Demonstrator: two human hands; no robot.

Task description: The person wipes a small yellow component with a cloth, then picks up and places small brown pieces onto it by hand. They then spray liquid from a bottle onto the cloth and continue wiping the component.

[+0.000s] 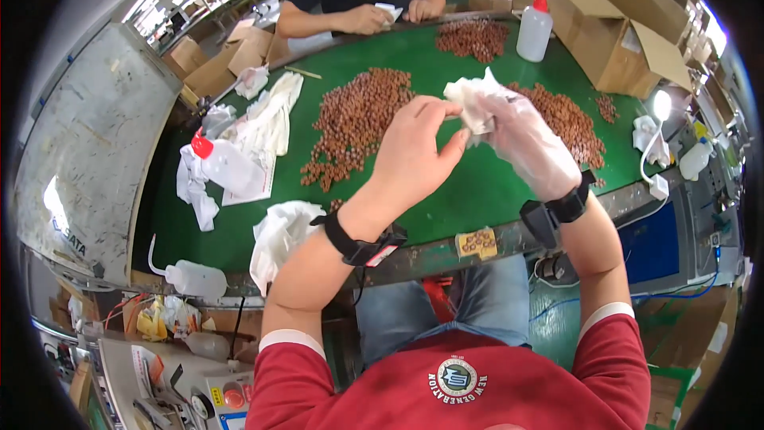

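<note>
My right hand (525, 139), in a thin clear plastic glove, grips a crumpled white cloth (473, 99) above the green table. My bare left hand (418, 143) meets it from the left, thumb and forefinger closing in at the cloth's edge. Whatever sits between those fingertips is too small or hidden to make out. Left of my left hand spreads a large heap of small reddish-brown round pieces (358, 115). A second heap of brown pieces (565, 123) lies beyond and right of my right hand, partly covered by it.
Across the green table (430, 199), a co-worker's hands (366, 20) hold something white near another brown heap (472, 38). Red-capped bottles (535, 29) (231, 166) stand far right and lie left. White cloths (270, 115), a white bag (280, 235), a squeeze bottle (195, 279) and cardboard boxes (629, 24) surround it.
</note>
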